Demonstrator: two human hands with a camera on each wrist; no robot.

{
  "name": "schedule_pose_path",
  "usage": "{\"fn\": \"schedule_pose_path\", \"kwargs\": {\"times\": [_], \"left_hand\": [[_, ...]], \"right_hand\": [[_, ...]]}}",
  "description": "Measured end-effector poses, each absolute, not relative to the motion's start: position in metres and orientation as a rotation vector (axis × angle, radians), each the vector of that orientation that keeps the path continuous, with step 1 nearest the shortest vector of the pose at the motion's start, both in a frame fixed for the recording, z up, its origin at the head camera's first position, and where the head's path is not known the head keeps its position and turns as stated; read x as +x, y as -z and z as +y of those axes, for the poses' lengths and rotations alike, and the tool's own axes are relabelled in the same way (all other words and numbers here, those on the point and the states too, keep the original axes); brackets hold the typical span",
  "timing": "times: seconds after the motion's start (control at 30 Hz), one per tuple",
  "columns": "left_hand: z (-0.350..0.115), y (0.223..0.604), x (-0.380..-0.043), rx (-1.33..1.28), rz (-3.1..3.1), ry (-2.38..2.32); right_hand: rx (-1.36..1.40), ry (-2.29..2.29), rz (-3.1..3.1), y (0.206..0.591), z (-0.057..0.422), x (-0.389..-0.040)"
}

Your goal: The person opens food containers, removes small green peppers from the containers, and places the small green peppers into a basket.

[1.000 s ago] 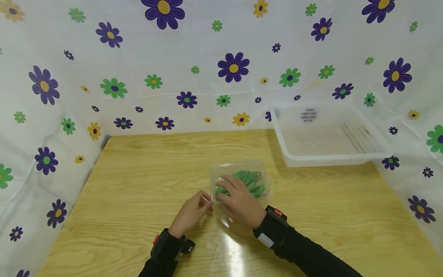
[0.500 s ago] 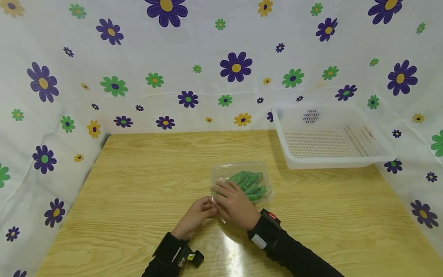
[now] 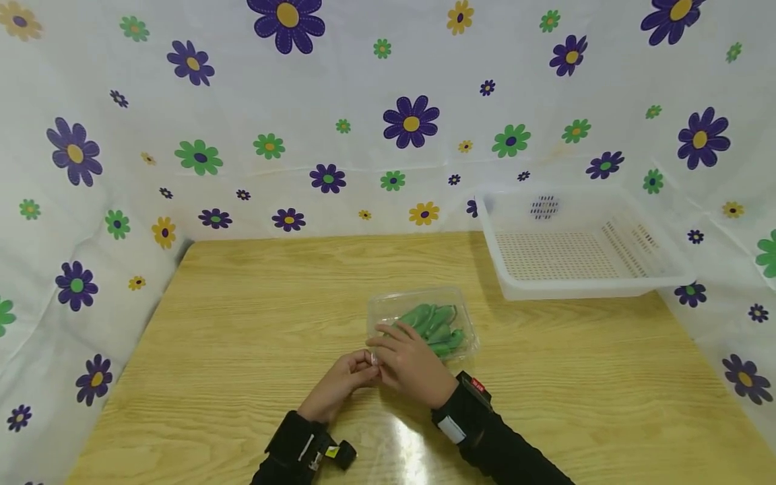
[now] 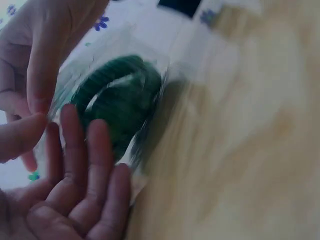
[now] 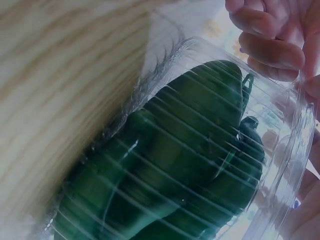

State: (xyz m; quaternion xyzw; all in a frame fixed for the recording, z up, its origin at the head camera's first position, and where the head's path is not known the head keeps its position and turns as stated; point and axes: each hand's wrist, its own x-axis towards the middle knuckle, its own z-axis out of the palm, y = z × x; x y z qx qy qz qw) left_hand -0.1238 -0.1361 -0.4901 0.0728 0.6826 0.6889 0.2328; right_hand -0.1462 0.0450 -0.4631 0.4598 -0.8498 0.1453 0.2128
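A clear plastic box [image 3: 388, 306] holding several green peppers [image 3: 433, 318] sits on the wooden table. My left hand [image 3: 339, 389] pinches the box at its near left corner between thumb and forefinger. Its other fingers are spread loosely beneath the box edge in the left wrist view. Over the same corner bends my right hand [image 3: 417, 369], gripping the rim with the fingertips close to the left thumb. The right wrist view shows glossy peppers [image 5: 185, 120] through the ribbed plastic wall. The right hand hides part of the box's near side.
A white perforated plastic basket [image 3: 560, 252] stands at the table's back right corner. The pale wooden table [image 3: 254, 296] meets a flower-printed cloth [image 3: 358, 87] at the back and sides.
The right hand has drawn back from above the peppers to the box's near left corner. The left fingers have come in closer, so both hands now meet there.
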Motion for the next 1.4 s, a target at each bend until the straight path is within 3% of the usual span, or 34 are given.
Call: {"fn": "schedule_pose_path", "kwargs": {"times": [0.27, 1.4], "left_hand": [[-0.130, 0.459, -0.134, 0.245, 2.298, -1.443], [-0.123, 0.460, -0.136, 0.197, 2.146, -1.513]], "right_hand": [[1.268, -0.338, -2.296, 0.460, 0.048, -0.148], [1.281, -0.531, -2.399, 0.463, 0.048, -0.147]]}}
